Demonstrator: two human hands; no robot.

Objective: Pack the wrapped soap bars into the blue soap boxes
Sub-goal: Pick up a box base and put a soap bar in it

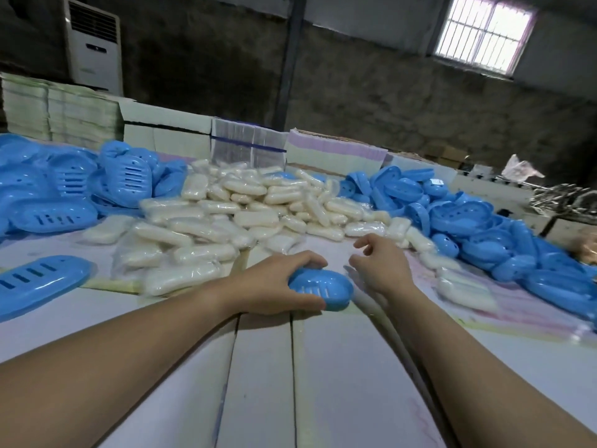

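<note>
Left hand (274,282) grips blue soap box (323,287); right hand (381,263) loose, empty; soap pile (245,215) beyond.

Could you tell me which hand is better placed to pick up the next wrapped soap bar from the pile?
The right hand: it holds nothing, fingers loosely spread, and hovers close to the wrapped soap bars. The left hand grips the blue soap box on the table.

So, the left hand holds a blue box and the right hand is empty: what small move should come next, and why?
Probably the right hand, open and holding nothing, should reach forward to a wrapped white soap bar in the pile, because the left hand grips a closed blue plastic soap box, so another bar seems due.
</note>
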